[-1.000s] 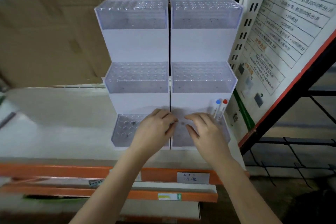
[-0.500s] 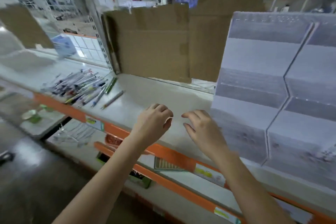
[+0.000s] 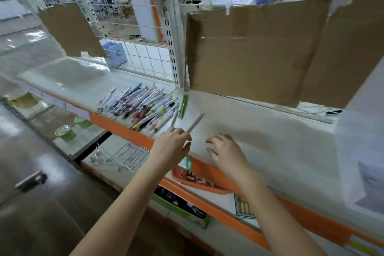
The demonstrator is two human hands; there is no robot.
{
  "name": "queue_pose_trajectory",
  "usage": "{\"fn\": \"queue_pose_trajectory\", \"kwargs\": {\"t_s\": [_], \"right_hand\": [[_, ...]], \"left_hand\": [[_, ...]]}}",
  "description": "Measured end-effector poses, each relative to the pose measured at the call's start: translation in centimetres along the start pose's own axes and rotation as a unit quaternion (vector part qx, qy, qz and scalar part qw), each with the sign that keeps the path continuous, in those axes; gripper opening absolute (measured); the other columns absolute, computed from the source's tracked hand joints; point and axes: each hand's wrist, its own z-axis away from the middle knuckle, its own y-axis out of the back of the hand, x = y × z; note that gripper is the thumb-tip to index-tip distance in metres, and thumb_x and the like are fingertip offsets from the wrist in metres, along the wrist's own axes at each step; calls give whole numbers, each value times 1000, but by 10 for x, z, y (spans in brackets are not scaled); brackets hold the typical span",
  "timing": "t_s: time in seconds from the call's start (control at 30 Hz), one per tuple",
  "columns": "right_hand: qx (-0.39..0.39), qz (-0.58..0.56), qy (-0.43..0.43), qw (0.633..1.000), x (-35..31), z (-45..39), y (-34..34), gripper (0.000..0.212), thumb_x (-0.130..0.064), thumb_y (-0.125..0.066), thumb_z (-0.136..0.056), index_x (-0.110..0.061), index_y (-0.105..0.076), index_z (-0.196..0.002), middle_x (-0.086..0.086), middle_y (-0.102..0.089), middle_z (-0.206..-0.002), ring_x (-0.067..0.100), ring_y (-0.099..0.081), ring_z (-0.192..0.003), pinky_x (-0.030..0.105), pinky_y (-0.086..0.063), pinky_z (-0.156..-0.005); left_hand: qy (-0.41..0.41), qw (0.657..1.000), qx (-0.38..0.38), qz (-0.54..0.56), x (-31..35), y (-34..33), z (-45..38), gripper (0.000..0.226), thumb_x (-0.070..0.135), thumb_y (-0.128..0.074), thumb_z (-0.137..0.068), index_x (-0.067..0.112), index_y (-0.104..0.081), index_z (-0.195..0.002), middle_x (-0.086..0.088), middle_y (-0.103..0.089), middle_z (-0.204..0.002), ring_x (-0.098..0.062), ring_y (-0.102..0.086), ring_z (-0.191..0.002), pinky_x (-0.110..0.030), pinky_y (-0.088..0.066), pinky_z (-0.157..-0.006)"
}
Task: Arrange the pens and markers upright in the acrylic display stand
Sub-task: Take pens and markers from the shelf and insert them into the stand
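A pile of several pens and markers (image 3: 143, 106) lies flat on the white shelf (image 3: 259, 131), left of centre. Two green pens (image 3: 183, 106) lie at the pile's right edge. A single beige pen (image 3: 195, 122) lies apart, further right. My left hand (image 3: 172, 147) reaches its near end; the fingertips touch it while the thumb stays apart below. My right hand (image 3: 226, 151) hovers over bare shelf just to the right, fingers loosely curled, holding nothing. The acrylic display stand (image 3: 361, 151) shows only as a blurred white edge at far right.
Cardboard sheets (image 3: 249, 52) line the shelf's back, beside a white perforated upright post (image 3: 173, 43). The shelf's front edge is orange (image 3: 124, 129). On the lower shelf are an orange tray (image 3: 199, 183) and a green box (image 3: 182, 208).
My view has swung left from the stand to the pen pile. Both hands left the stand's bottom tier and moved left; my left hand now reaches the lone beige pen.
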Motion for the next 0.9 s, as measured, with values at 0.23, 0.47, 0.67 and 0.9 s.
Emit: {"fn": "queue_pose_trajectory", "kwargs": {"t_s": [0.23,0.47,0.67,0.9], "right_hand": [[-9,15,-72,997,-8,-75,-28,26,-22,-50,-94,-10,-59,-115,8,-56,-115,24,-48,-112,31,-38,-90],[19,65,-140,988,-5,-139,-29,33,-33,-48,-95,-5,-62,-104,11,-60,-107,25,-51,-106,30,-39,-85],[-7,65,-195,979,-12,-163,-35,34,-37,-54,-90,-4,-60,-100,12,-59,-109,28,-51,-106,31,-40,-80],[-32,71,-236,969,-32,-173,-43,40,-44,-60,-85,-5,-61,-97,13,-62,-102,29,-57,-99,28,-34,-67]], "left_hand": [[82,996,-44,4,-58,-14,-54,27,25,-47,-95,18,-61,-117,-2,-60,-118,-23,-49,-113,-33,-45,-81],[144,988,-63,5,-78,-27,-106,21,16,-45,-93,10,-59,-107,-8,-62,-97,-25,-58,-91,-31,-45,-64],[143,981,-131,-19,-80,-31,-125,12,14,-50,-88,10,-53,-78,-8,-60,-86,-27,-60,-85,-27,-39,-58],[109,975,-183,57,-99,-34,-140,33,25,-58,-84,10,-40,-61,-1,-41,-64,-24,-49,-71,-28,-32,-55]]}}
